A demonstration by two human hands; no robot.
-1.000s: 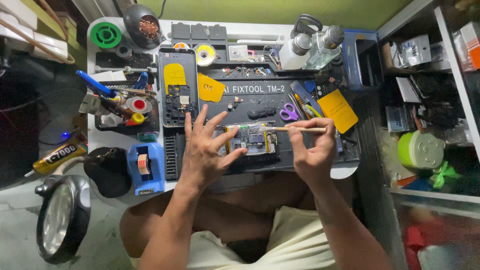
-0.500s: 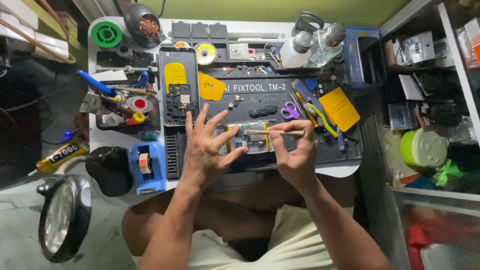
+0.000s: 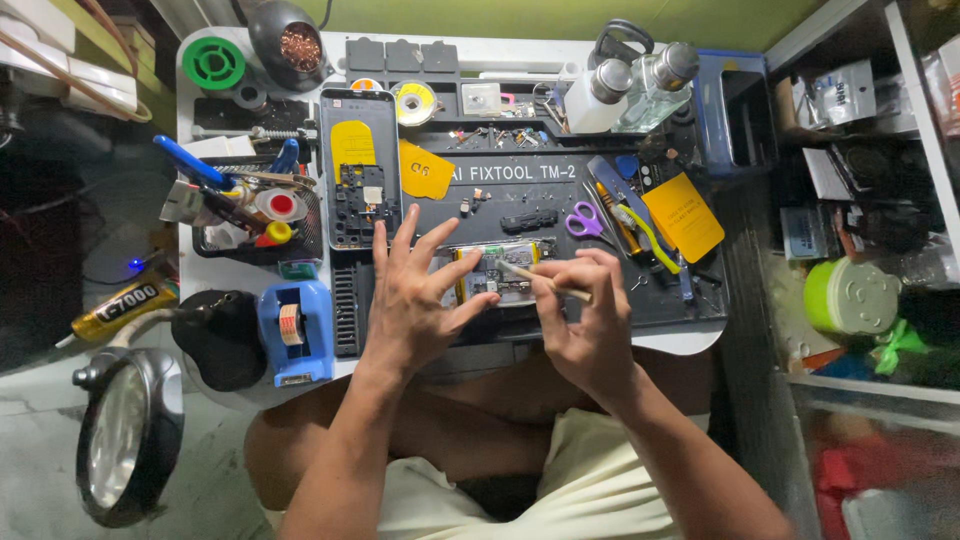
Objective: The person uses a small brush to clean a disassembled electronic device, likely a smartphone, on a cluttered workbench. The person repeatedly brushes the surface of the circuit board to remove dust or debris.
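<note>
On the bench (image 3: 690,342) lie purple scissors (image 3: 583,220), a yellow card (image 3: 684,216), a blue tape dispenser (image 3: 293,330), a green spool (image 3: 213,63) and two clear bottles (image 3: 640,85). A glue tube (image 3: 125,305) sits left.

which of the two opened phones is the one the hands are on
The opened phone lying sideways at the mat's front edge, between the left hand and right hand. The other phone frame stands lengthwise farther back, untouched.

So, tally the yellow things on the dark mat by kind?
Yellow cards: 2, one by the phone frame, one at the right
Yellow sticker on the phone frame: 1
Yellow-handled tweezers: 1
Total: 4
</note>
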